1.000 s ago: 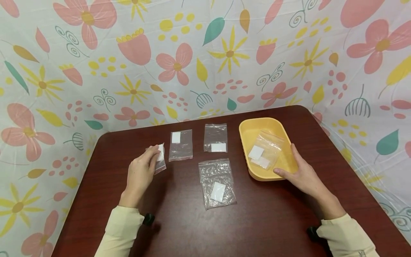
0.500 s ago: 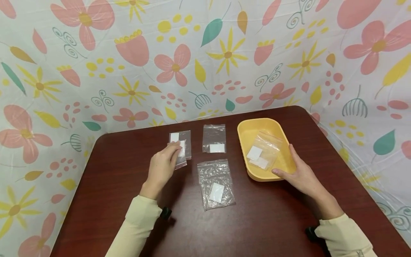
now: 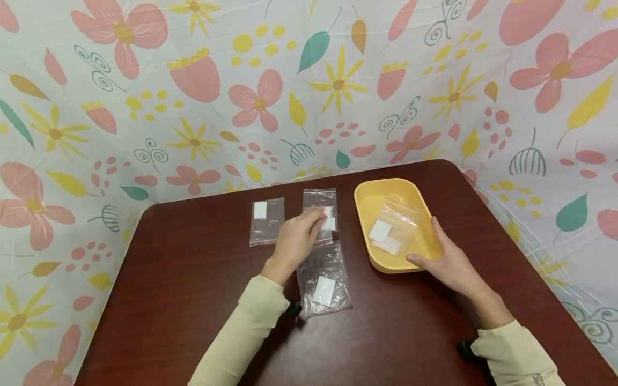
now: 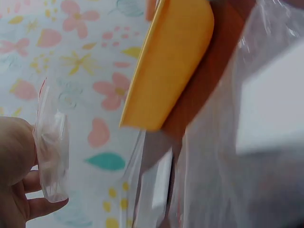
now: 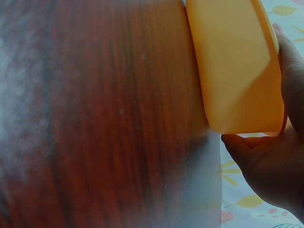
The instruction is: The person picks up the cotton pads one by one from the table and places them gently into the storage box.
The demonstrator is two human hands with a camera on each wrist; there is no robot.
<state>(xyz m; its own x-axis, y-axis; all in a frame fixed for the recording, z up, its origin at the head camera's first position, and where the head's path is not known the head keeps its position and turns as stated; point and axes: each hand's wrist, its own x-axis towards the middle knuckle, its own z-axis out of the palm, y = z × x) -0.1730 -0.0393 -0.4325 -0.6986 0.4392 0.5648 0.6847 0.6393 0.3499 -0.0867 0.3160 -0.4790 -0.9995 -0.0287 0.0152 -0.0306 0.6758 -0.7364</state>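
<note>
My left hand [image 3: 295, 238] pinches a small clear zip bag [image 4: 51, 152] with a white piece inside, raised off the table. In the head view it overlaps a bag lying at the back middle. My right hand [image 3: 454, 265] grips the near right corner of a yellow plastic tray [image 3: 388, 187], thumb at its near rim and fingers along its outer right side. Inside the tray lie clear zip bags [image 3: 403, 220] with white pieces; their exact number is unclear. The right wrist view shows the tray's yellow side wall [image 5: 237, 71] and the hand against it.
On the dark red-brown table [image 3: 193, 279] lie a zip bag [image 3: 267, 225] at back left, another [image 3: 318, 195] partly behind my left hand, and a larger crinkled bag [image 3: 338, 268] nearer me. A floral curtain [image 3: 193, 80] hangs behind the table.
My left hand lifted the leftmost bag and carried it right, past the back-left bag, to above the back-middle one. My right hand stays on the tray.
</note>
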